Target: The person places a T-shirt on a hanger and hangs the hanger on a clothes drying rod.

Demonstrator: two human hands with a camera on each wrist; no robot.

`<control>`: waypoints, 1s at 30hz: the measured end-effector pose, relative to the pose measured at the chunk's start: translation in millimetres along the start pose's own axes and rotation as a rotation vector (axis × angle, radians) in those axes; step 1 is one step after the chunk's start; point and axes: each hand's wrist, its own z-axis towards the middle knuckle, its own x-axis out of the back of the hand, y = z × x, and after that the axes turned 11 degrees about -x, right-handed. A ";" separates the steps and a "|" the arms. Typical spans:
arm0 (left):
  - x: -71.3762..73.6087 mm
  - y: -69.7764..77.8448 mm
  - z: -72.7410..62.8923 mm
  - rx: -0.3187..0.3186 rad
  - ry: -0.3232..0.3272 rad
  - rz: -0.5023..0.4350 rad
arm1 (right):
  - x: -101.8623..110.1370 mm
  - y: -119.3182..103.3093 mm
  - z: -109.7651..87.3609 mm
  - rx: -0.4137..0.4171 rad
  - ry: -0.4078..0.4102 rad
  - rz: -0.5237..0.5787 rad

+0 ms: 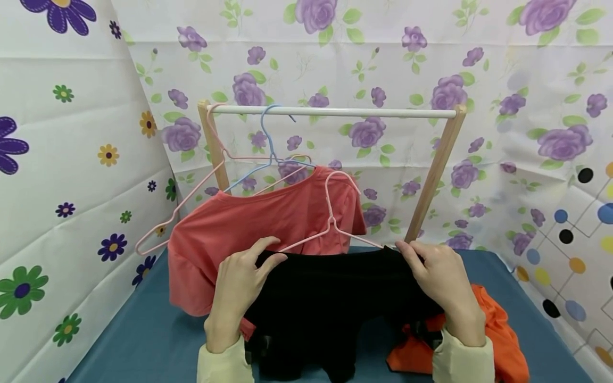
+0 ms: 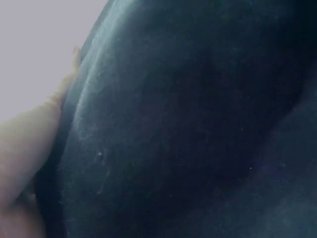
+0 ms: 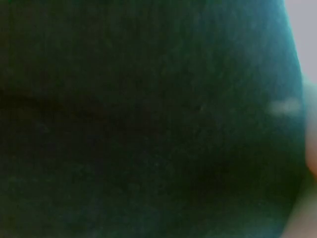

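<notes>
A black T-shirt (image 1: pixel 316 298) spreads between my two hands, its neckline along the top. My left hand (image 1: pixel 241 279) pinches it at the left shoulder, thumb in front. At the other shoulder my right hand (image 1: pixel 440 271) grips the cloth between thumb and fingers. A pink hanger (image 1: pixel 331 221) sits in the neckline, its hook standing up and its lower part hidden inside the shirt. Black cloth (image 2: pixel 173 114) fills most of the left wrist view, with part of the left hand at its edge. Dark cloth (image 3: pixel 148 119) also covers the right wrist view.
Behind stands a rack with a white rail (image 1: pixel 335 111) and wooden posts (image 1: pixel 436 175). A coral T-shirt (image 1: pixel 249 218), a blue hanger (image 1: pixel 270 138) and another pink hanger (image 1: pixel 177 210) are at its left. Orange cloth (image 1: pixel 503 335) lies on the blue table (image 1: pixel 119 340) at right.
</notes>
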 end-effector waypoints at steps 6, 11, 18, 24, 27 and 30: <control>3.7 -0.2 -0.2 0.005 -0.023 -0.014 | -0.6 3.4 1.3 0.020 0.051 0.023; 10.7 -1.2 -2.1 0.031 -0.054 -0.036 | 0.4 7.3 0.1 -0.007 0.122 0.026; 18.8 -10.7 -7.8 0.033 -0.120 -0.128 | 0.0 11.9 0.7 -0.026 0.180 0.065; 29.9 -17.7 -13.2 0.079 -0.232 -0.266 | -2.1 18.7 2.3 -0.036 0.252 0.113; 33.0 -19.0 -14.0 0.091 -0.259 -0.294 | -2.7 22.7 3.2 -0.038 0.279 0.138; 34.0 -19.4 -14.5 0.074 -0.231 -0.330 | -3.8 26.4 5.0 -0.036 0.292 0.177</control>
